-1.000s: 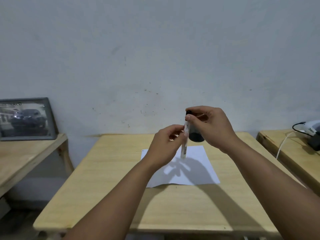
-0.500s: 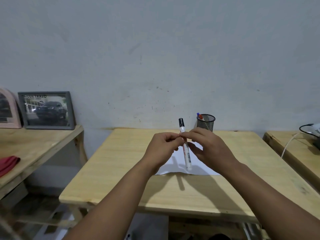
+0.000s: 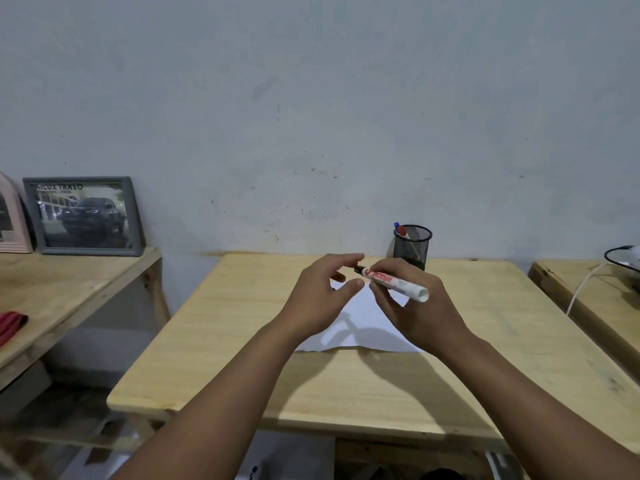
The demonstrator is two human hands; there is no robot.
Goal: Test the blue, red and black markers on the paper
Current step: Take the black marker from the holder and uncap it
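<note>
While both my hands hover above the middle of the counter (image 3: pixel 214 341), the wood lies bare on each side: a broad strip out to the left edge and another out to the right edge. Nearer me, a wide band of bare wood runs to the near edge. My right hand (image 3: pixel 412 306) grips the marker (image 3: pixel 391 282), fingers curled round its white barrel. Its long axis runs almost level, slanting a little: dark tip end pointing left and far, blunt white butt end pointing right and near. My left hand (image 3: pixel 320 299) is loose and spread, fingertips just beside the dark tip end; whether they touch it I can't tell. Under both hands lies the paper (image 3: pixel 360 327), flat on the counter. At the far edge stands the mesh cup (image 3: pixel 412 245), with a red-tipped marker (image 3: pixel 401 231) and a blue-tipped marker (image 3: pixel 397 224) poking out. Off left, a separate bench carries a framed car picture (image 3: pixel 85 216).
</note>
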